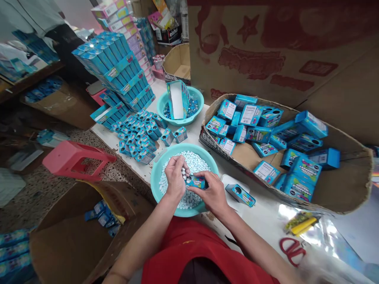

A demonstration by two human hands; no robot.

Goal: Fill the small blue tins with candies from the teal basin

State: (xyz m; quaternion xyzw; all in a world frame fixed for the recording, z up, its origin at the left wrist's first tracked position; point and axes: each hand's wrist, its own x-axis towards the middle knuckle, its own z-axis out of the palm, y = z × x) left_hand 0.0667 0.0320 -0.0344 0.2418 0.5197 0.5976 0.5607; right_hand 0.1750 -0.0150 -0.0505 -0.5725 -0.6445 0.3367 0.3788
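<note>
A turquoise basin (154,187) full of small whitish candies (194,159) stands in front of me on the table. Over it, my right hand (213,193) grips a small blue candy box (197,182) on its side, with its open end facing left. My left hand (175,177) is closed around a few candies at the box's opening; some show between the fingertips. To the right of the basin, another blue box (241,195) rests by a flat white object (233,182), perhaps a small scale.
At right, a cut-down carton (352,185) holds many blue boxes. Small upright boxes (139,136) crowd the left edge, before a stack of packed displays (118,75). Behind is a second turquoise basin (195,116). Red scissors (292,250) lie front right; a red stool (77,157) is left.
</note>
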